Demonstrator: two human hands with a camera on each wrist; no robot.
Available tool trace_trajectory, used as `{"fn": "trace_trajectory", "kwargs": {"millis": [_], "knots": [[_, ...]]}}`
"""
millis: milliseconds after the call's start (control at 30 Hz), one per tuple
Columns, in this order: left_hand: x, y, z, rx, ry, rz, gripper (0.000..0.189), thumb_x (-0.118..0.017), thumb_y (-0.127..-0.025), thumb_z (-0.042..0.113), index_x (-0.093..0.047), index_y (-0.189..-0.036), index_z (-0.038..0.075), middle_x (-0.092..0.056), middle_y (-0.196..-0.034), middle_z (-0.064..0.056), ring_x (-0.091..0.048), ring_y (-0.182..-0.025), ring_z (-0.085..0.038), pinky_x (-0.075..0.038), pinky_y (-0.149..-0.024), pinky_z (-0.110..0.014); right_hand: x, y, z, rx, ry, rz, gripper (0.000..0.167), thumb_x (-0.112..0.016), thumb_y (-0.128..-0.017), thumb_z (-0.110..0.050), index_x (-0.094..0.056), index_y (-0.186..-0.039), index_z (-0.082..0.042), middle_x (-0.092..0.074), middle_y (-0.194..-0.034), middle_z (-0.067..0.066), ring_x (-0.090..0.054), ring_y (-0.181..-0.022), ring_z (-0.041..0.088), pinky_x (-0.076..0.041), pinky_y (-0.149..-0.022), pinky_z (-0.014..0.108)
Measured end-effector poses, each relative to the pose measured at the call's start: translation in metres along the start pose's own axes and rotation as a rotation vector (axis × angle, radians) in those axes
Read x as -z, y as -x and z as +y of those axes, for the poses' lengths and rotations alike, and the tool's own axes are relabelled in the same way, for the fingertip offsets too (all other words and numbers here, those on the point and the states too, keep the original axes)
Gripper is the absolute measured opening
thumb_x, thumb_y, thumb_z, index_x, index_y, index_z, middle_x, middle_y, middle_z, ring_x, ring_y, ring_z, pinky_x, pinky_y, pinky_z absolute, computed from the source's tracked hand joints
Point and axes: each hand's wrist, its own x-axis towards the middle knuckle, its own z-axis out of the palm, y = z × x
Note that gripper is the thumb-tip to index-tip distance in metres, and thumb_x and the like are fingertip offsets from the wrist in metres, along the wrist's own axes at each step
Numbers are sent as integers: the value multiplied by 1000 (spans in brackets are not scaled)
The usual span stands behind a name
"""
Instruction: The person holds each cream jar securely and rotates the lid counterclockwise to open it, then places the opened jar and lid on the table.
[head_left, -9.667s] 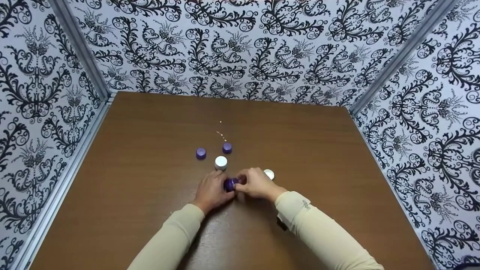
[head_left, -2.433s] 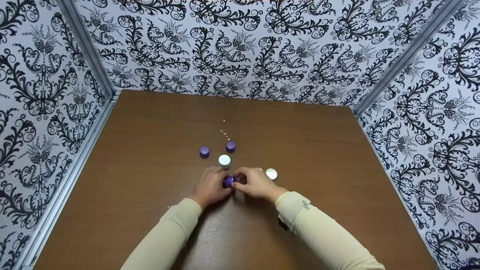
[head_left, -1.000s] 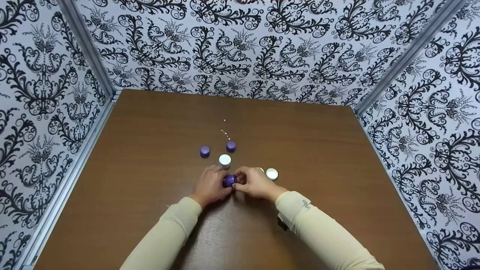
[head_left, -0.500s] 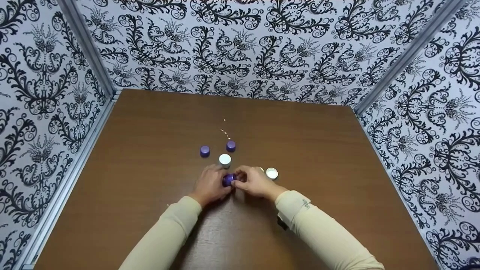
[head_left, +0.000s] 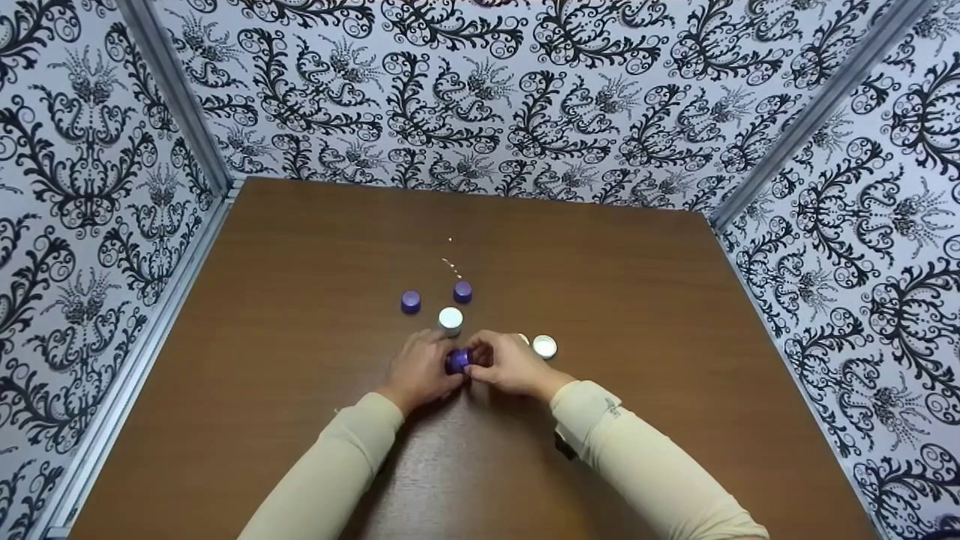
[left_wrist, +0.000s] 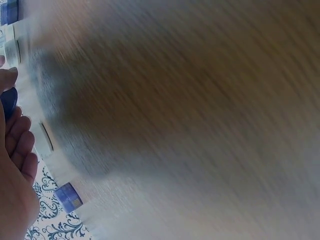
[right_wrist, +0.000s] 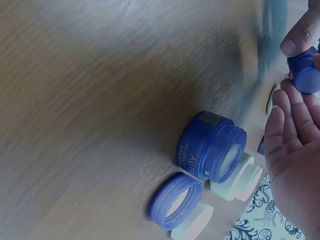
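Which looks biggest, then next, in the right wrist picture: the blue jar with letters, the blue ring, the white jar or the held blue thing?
1. Blue jar with letters
2. Blue ring
3. White jar, partly hidden
Unsure: held blue thing, partly covered.

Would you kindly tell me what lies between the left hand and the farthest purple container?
The head view shows a white-topped container between the left hand and the farthest purple container.
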Motion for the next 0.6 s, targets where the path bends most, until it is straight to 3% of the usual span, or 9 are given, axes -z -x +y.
{"fn": "trace_trajectory", "kwargs": {"millis": [333, 600], "knots": [[0, -1, 0, -10, 14, 17, 34, -82, -72, 35, -73, -92, 9, -65, -94, -2, -60, -90, -27, -46, -85, -43, -1, 1, 0, -10, -9, 15, 30, -74, -87, -26, -67, -112, -11, -70, -90, -6, -66, -83, 9, -52, -76, 29], [1, 0, 0, 2, 4, 18, 39, -82, -72, 35, -75, -101, 10, -66, -98, -3, -61, -92, -28, -48, -84, -44, -2, 1, 0, -29, -17, 2, 29, -73, -88, -29, -69, -110, -11, -69, -88, -7, -65, -80, 7, -52, -73, 28]]}}
